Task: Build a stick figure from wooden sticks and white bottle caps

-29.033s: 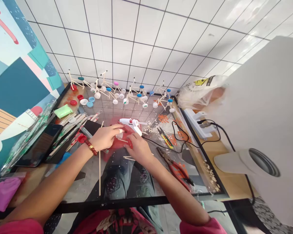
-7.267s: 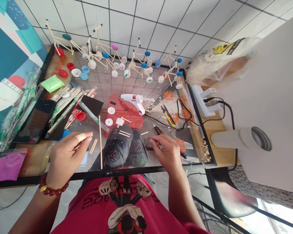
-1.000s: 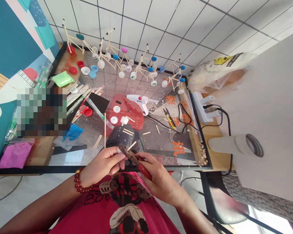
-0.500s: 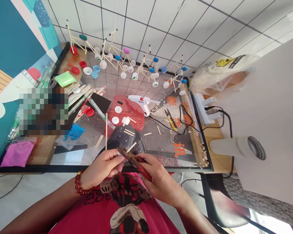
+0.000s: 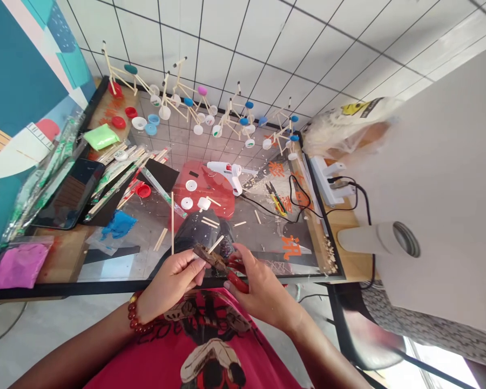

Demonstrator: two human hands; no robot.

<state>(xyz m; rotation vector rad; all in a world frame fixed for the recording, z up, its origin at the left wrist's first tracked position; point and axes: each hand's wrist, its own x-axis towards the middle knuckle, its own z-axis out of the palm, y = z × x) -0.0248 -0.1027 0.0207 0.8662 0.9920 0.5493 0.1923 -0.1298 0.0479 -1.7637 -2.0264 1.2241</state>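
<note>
My right hand [image 5: 259, 283] grips red-handled pliers [image 5: 221, 265] over my lap, at the near edge of the glass table [image 5: 117, 259]. The rusty jaws close on a short wooden stick [image 5: 216, 244] that pokes up to the right. My left hand [image 5: 172, 278] is pinched on the stick's other end, just left of the jaws. A long wooden stick [image 5: 172, 221] lies on the glass just beyond my left hand.
On the glass lie a white glue gun [image 5: 229, 173] on a red lid [image 5: 198, 194], bottle caps, cut stick pieces and yellow snips [image 5: 276, 197]. Stick-and-cap models [image 5: 202, 111] line the tiled wall. A power strip [image 5: 328, 178] and a white appliance [image 5: 437, 194] stand right.
Both hands have stayed together on the pliers and stick. The view has shifted slightly; the hands sit a little higher and nearer the table edge.
</note>
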